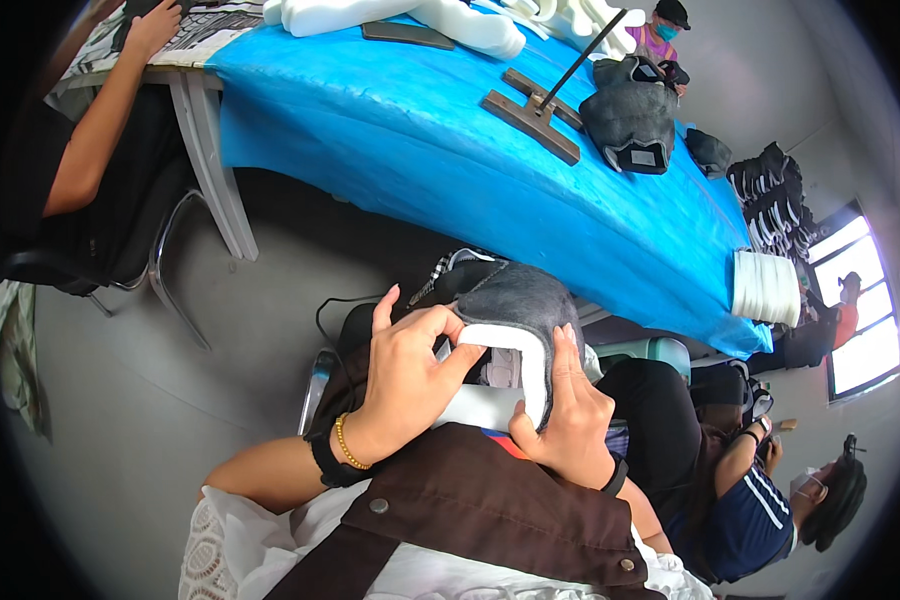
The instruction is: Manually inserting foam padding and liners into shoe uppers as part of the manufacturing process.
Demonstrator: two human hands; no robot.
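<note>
I hold a dark grey shoe upper (523,298) with a white foam collar strip (525,352) along its opening, just above my lap. My left hand (407,375) pinches the white strip at its left end with thumb and fingers; a gold bracelet and dark band sit on that wrist. My right hand (567,417) grips the right side of the upper, thumb pressed on the white foam edge. Both hands touch the same piece.
A long table with a blue cover (450,130) runs across the top, bearing a metal stand (538,105), grey shoe uppers (632,122) and white foam pieces (470,25). A stack of white parts (765,288) sits at its edge. Other people sit at left, far end and lower right.
</note>
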